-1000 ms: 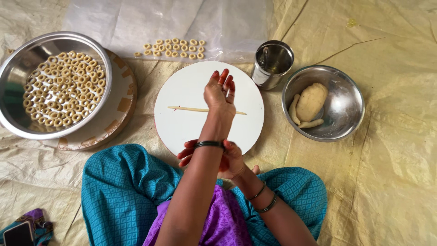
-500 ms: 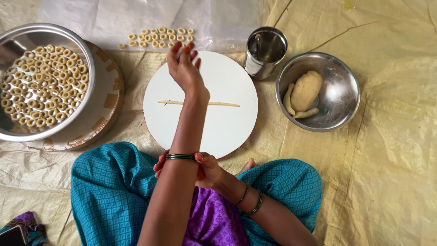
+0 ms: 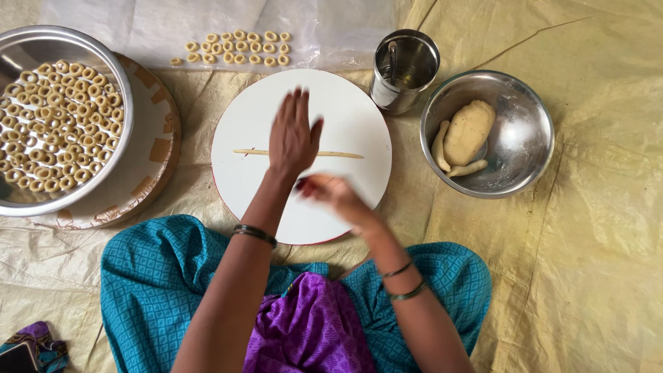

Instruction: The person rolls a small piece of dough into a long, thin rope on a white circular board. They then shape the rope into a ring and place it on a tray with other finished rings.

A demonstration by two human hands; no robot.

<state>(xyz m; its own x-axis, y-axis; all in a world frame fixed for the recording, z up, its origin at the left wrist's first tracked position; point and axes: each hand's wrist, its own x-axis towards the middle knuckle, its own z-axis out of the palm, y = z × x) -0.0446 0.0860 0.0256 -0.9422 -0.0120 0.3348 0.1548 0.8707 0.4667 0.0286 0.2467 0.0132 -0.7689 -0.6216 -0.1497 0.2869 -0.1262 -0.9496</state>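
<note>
A person sits cross-legged on a floor covered with a pale yellow sheet (image 3: 587,276), seen from above. In front of the knees lies a round white board (image 3: 345,110). Across its middle stretches a thin dough rope (image 3: 338,154), rolled long and even. The left hand (image 3: 293,135) lies flat on the rope's middle, palm down, its fingers (image 3: 298,103) straight and slightly spread, hiding that part of the rope. The right hand (image 3: 335,193) hovers over the board's near half, blurred, so whether its fingers are curled or open cannot be told; it holds nothing visible.

To the left, a large steel bowl (image 3: 103,62) full of small dough rings (image 3: 55,124) rests on a patterned paper plate (image 3: 152,152). More small rings (image 3: 235,47) lie in rows on a clear plastic sheet (image 3: 138,27) beyond the board. To the right stand a steel cup (image 3: 404,72) and a steel bowl (image 3: 518,138) holding a dough lump (image 3: 469,131) and two short rolls.
</note>
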